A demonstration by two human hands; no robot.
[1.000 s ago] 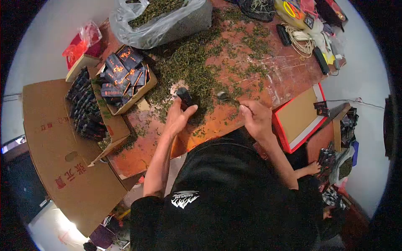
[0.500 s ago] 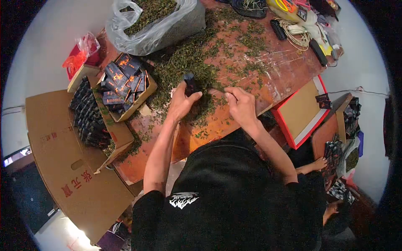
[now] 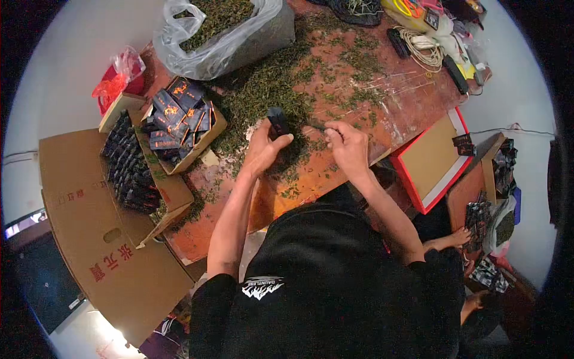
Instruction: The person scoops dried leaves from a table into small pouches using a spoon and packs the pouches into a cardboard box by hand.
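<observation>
My left hand point(image 3: 263, 149) grips a small black packet point(image 3: 277, 121) with its thumb along one side. The packet stands upright over a spread of loose dried tea-like leaves point(image 3: 251, 96). To its right, my right hand point(image 3: 350, 151) is closed in a pinch, apart from the packet. A thin, blurred thing seems to stick out from its fingertips toward the packet; its kind cannot be made out. At the left, a cardboard box point(image 3: 216, 133) holds many black packets with orange print point(image 3: 173, 113).
A clear plastic bag point(image 3: 233, 51) of leaves stands at the back. Packed rows of black packets point(image 3: 128, 167) fill a carton point(image 3: 95, 227) at left. A red-edged box lid point(image 3: 427, 161) lies right, near coiled cable point(image 3: 421, 51). Another person's hand point(image 3: 460, 237) shows at lower right.
The packet in my left hand has tilted slightly, its top now to the right. My right hand has shifted a little to the right. The whole view has moved slightly.
</observation>
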